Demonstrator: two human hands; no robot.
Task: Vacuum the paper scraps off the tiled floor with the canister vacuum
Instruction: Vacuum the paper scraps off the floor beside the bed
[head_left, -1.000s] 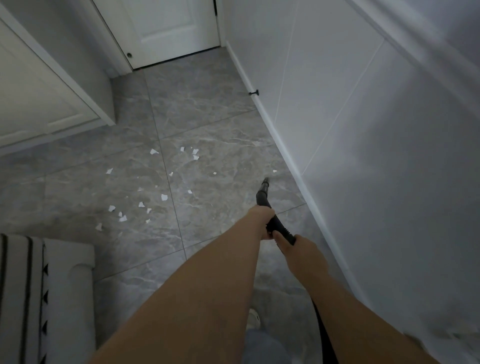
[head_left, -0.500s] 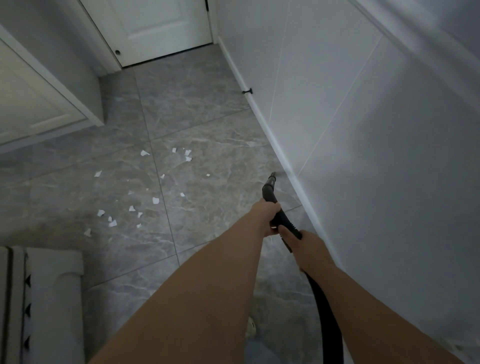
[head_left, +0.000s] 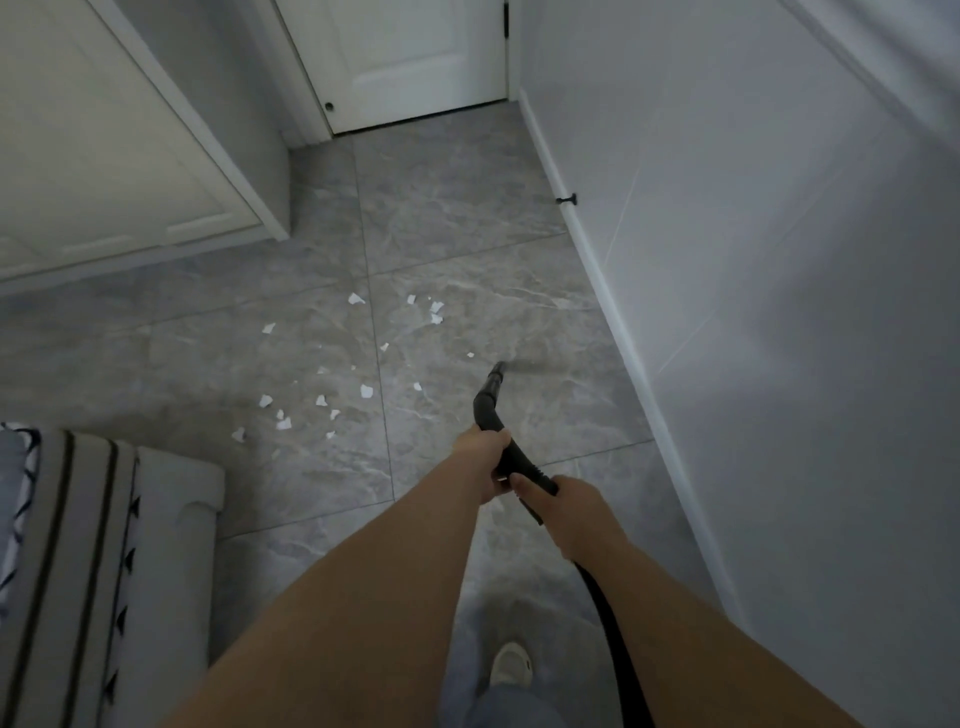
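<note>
Several white paper scraps (head_left: 367, 391) lie scattered over the grey marbled tiled floor (head_left: 457, 218), left of and beyond the nozzle. Both hands hold the black vacuum hose handle (head_left: 488, 405). My left hand (head_left: 480, 460) grips its curved front part, and my right hand (head_left: 563, 506) grips it just behind. The nozzle tip (head_left: 498, 368) points forward and down, close above the floor, a short way right of the nearest scraps. The black hose (head_left: 613, 634) trails back under my right forearm. The canister is out of view.
A white wall with baseboard (head_left: 613, 322) runs along the right, carrying a black doorstop (head_left: 566, 199). A white door (head_left: 415, 62) closes the far end. White cabinet (head_left: 130, 171) at left; striped sofa arm (head_left: 104, 571) at bottom left. My shoe (head_left: 511, 665) is below.
The view has swung so the scraps sit more centrally. The nozzle has moved left, away from the baseboard and closer to the scraps. Both hands keep their grip.
</note>
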